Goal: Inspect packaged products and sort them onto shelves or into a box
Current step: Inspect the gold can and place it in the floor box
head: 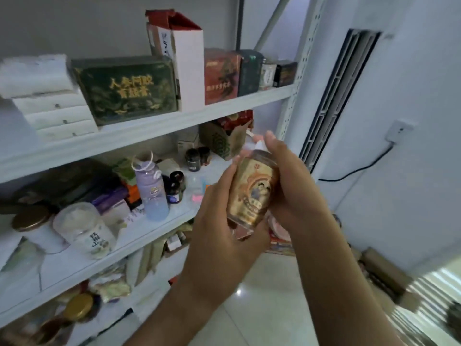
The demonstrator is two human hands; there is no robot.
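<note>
- The left hand (222, 221) cups the jar (253, 191) from the left and below. Its fingers lie close together up the jar's side, and the heel of the hand sits under the base.
- The right hand (293, 188) wraps the jar's right side. Its fingers curl round behind the jar, and one digit stands up beside the jar's top.
- Both hands are closed on the jar, so it is clamped between the palms in mid-air, tilted slightly with its top away from the person.
- The jar has a gold and brown label with a round picture on it. A pale cap shows at its top, blurred.
- The jar is held in front of the right end of the white shelf unit (154, 121), at the level of the middle shelf, and does not touch it.
- On the middle shelf, left of the hands, stand a lilac and blue water bottle (152, 193) and several small dark jars (192, 159). Farther left are a clear tub (82, 228) with a printed label and a gold-lidded jar (31, 221).
- An open cardboard carton (223, 142) sits at the back of that shelf, just above the hands.
- The upper shelf carries a dark green box (124, 91) with gold characters, a tall white carton (185, 61), a red box (220, 76) and a stack of white boxes (52, 113).
- To the right, a wall socket (399, 131) has a black cable (361, 168) running down from it.
</note>
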